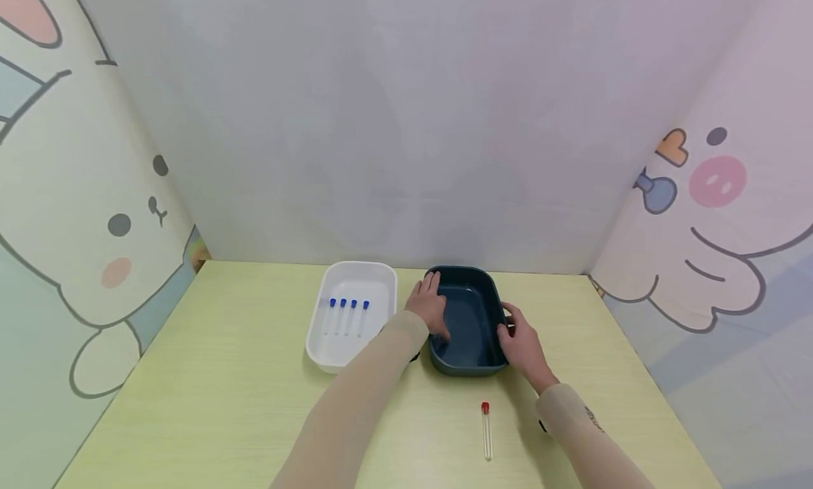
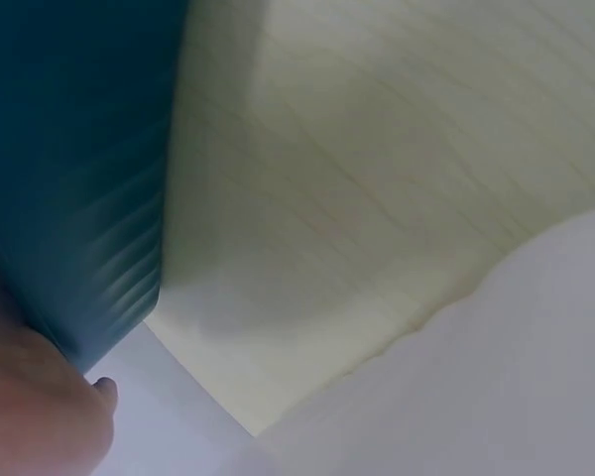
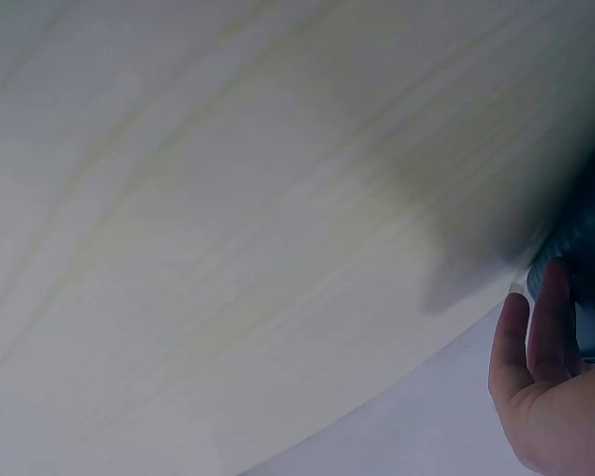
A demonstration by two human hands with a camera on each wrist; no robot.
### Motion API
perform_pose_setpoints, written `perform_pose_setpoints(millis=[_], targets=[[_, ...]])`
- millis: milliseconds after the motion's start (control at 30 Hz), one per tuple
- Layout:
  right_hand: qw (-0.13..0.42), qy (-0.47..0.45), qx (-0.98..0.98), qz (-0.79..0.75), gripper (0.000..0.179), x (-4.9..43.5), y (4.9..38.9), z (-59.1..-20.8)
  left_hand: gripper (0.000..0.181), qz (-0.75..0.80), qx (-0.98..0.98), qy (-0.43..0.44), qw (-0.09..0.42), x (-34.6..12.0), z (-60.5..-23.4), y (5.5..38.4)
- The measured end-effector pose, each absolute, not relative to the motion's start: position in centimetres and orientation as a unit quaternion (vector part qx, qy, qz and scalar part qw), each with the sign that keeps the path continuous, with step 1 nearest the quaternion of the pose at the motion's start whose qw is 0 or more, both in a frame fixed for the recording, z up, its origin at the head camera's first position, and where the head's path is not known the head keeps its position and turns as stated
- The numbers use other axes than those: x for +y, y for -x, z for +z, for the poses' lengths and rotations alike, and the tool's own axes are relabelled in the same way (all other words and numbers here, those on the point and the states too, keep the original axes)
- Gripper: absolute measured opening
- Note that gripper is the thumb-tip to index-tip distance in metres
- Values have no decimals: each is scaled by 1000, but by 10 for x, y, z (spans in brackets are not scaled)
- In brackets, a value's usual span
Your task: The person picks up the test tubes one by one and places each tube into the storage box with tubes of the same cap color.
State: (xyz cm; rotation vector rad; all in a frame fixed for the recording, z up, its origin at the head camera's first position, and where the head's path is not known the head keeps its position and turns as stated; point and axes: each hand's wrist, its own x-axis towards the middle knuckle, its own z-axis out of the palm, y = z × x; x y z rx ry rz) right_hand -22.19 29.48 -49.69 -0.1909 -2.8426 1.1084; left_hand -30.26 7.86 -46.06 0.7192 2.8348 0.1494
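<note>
A dark teal baking dish (image 1: 468, 327) with rounded corners stands at the far middle of the table. On its left side my left hand (image 1: 428, 307) holds the rim, thumb inside and fingers along the far-left edge. Across from it, my right hand (image 1: 522, 342) grips the right side by the handle, thumb over the rim. The ribbed outer wall of the dish (image 2: 99, 198) fills the left of the left wrist view. In the right wrist view, fingers (image 3: 547, 322) reach along the dish's outside.
Left of the dish is a white tray (image 1: 324, 348) with several blue-capped test tubes (image 1: 346, 320) lying side by side in it. A red-capped test tube (image 1: 487, 432) lies on the table (image 1: 241, 390) in front of the dish. A pale wall (image 1: 406, 122) rises behind.
</note>
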Motion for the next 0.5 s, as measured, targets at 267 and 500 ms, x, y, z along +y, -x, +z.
perform_pose_setpoints(millis=[267,500], targets=[[40,63,-929,363,52,293,220,-497,85,69,960,-251,109,76,-457,301],[42,62,-929,363,51,296,222,-498,87,89,954,-272,94,77,-448,307]])
